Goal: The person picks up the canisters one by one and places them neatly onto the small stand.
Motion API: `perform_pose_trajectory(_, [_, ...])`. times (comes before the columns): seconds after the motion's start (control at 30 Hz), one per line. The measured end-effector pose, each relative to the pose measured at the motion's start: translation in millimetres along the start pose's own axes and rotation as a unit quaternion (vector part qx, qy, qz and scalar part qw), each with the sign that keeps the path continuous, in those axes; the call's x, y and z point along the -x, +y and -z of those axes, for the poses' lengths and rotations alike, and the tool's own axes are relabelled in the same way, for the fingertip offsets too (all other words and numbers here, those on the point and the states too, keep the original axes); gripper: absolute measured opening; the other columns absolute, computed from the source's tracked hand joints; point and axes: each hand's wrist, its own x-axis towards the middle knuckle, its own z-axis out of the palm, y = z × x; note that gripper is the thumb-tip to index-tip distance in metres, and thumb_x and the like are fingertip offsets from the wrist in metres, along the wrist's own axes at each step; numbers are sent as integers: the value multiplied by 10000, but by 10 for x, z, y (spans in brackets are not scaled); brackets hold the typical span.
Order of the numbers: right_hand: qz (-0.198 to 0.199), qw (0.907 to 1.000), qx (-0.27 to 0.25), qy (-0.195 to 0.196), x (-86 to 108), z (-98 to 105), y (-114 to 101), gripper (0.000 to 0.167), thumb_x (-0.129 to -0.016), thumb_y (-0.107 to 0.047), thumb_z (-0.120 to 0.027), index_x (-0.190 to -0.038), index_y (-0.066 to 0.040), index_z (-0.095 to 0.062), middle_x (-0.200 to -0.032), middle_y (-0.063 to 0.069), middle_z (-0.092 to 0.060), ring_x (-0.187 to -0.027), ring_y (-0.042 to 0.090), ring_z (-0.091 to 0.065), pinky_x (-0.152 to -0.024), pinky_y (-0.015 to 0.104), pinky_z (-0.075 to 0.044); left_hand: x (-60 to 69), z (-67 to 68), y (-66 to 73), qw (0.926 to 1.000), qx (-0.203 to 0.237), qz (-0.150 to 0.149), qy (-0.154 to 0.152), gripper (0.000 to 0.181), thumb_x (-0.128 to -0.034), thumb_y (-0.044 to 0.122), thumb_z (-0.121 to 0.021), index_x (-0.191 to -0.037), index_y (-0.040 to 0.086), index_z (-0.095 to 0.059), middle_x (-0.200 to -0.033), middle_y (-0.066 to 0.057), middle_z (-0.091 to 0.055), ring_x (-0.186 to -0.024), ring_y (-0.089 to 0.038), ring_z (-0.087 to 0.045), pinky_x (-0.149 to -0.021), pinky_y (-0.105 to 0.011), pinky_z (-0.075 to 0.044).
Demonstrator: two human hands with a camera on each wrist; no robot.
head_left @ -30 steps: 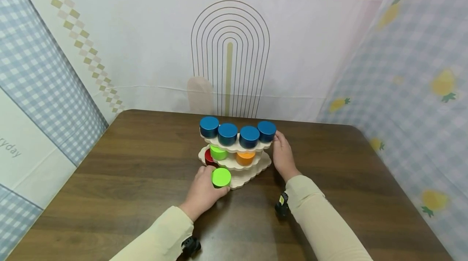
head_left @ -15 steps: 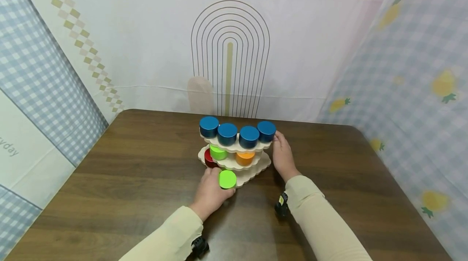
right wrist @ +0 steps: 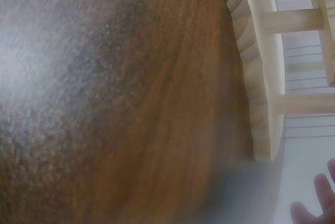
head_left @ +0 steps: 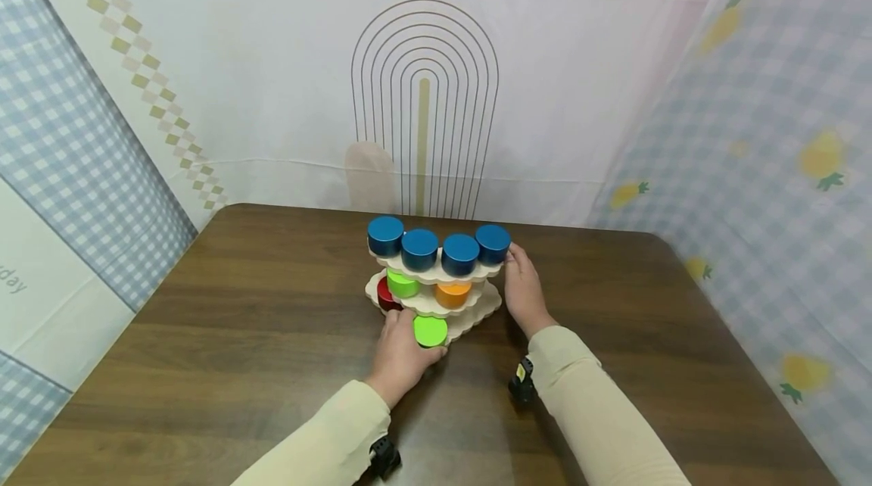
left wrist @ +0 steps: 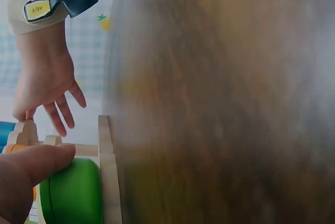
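A three-tier wooden stand (head_left: pixel 477 312) with scalloped edges rises from the table. My left hand (head_left: pixel 400 357) holds a green cylinder (head_left: pixel 431 331) at the front of the bottom tier. In the left wrist view, my thumb (left wrist: pixel 49 162) lies over the green cylinder (left wrist: pixel 76 192), beside the bottom board; whether its underside touches is hidden. At the right end of the top tier, my right hand (head_left: pixel 524 291) pinches the board's edge between thumb and forefinger, the other fingers spread. Part of the right hand (right wrist: pixel 322 198) shows in the right wrist view.
Several blue cylinders (head_left: pixel 419 250) line the top tier. The middle tier bears another green cylinder (head_left: pixel 403 284) and an orange cylinder (head_left: pixel 453 294). A red cylinder (head_left: pixel 387 295) sits low at the left. The brown table (head_left: pixel 238 334) meets a patterned cloth (head_left: pixel 286 77) behind.
My left hand has moved rightward with the green cylinder, along the front of the bottom tier and slightly inward. The right hand keeps its place at the stand.
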Motion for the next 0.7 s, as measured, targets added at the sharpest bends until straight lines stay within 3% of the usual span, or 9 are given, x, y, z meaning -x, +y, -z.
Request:
perform_pose_trajectory(0.5, [95, 9999, 104, 21, 10, 9, 2, 435, -1058, -294, -284, -1436, -121, -413, -1477, 110, -413, -1370, 309, -356, -1106, 543, -267, -21, -68, 17, 9984, 493, 221, 192, 602, -721, 170, -854, -1198, -55, -562, -1078, -144, -452, -964, -293, -504, -931, -456, -456])
perform_pose_trajectory(0.7, [173, 9998, 54, 21, 20, 16, -14, 433, -1058, -284, -289, -1431, -106, -419, -1469, 117, -420, -1363, 312, -364, -1104, 541, -271, -40, -54, 22, 9985, 431, 290, 141, 611, -730, 202, -850, -1208, -55, -568, -1086, -153, -464, -973, -296, -497, -940, -458, -451])
